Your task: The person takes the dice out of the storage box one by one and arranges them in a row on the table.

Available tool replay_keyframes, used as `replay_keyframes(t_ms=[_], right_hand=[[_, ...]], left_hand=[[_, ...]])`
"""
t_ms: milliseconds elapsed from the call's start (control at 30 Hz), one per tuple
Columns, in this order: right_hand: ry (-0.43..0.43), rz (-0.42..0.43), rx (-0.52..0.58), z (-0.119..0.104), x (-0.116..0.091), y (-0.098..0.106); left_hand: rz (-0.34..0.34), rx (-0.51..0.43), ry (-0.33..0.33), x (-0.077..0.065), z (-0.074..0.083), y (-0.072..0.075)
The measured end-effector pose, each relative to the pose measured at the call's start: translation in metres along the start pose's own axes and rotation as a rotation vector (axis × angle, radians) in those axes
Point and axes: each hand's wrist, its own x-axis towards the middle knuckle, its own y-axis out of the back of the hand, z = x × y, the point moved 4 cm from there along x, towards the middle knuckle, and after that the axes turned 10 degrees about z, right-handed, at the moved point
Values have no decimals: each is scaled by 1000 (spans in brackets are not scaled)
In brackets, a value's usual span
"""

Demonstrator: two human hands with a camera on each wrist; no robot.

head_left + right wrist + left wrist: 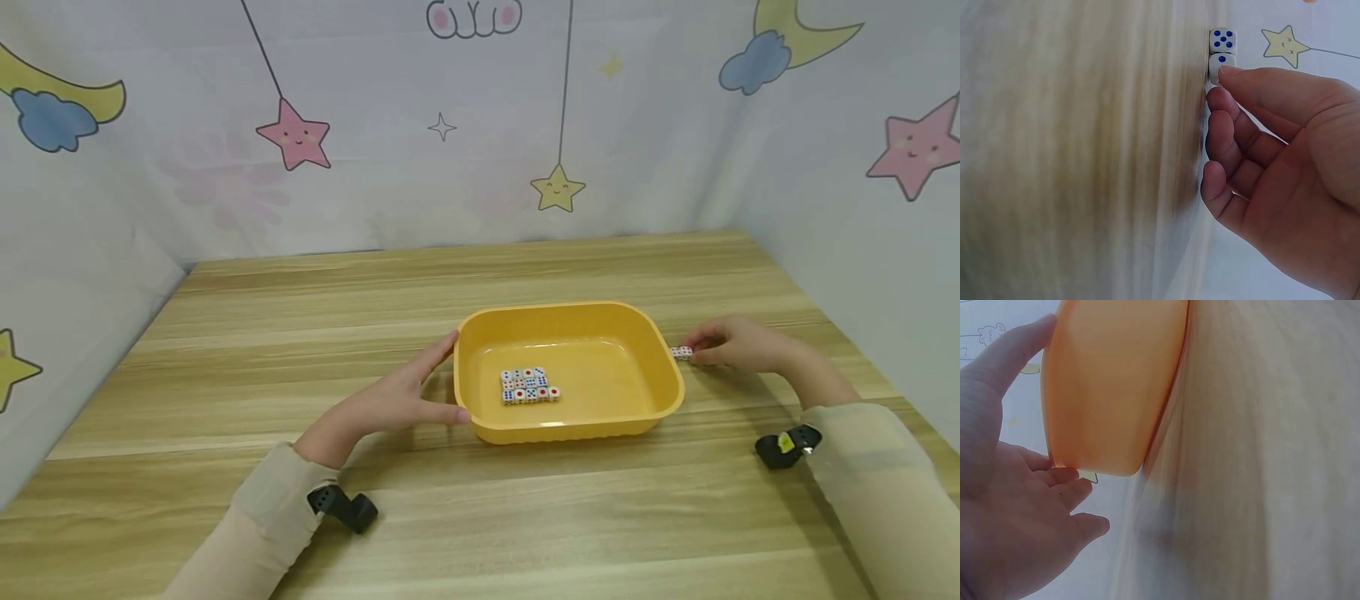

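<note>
A yellow rectangular tub stands on the table, with several white dice grouped in rows on the left of its floor. My left hand is spread at the tub's left end, thumb by the front corner and index finger by the back one. Seen from the left wrist, its fingertips touch the tub's edge. Right of the tub, my right hand pinches a white die at the end of a short row. Another die with blue pips adjoins it. Part of the pinched die is hidden.
The wood-grain table extends around the tub. White cloth printed with stars and moons hangs behind and at both sides. Black wrist cameras are strapped over the beige sleeves.
</note>
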Motion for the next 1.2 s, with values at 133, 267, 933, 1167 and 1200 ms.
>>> replay_keyframes(t_ms=[133,267,933,1167,1200], right_hand=[[3,-5,11,0,1,0],[-10,-11,25,0,0,1],[83,139,26,-50,-6,32],[101,137,59,-79,-6,26],[110,126,60,-83,-5,25]], left_hand=[[-1,0,2,0,0,0],[-1,1,0,0,1,0],[-13,-26,15,-3,9,1],[-11,-27,6,0,2,-1],[-10,-29,4,0,2,-1]])
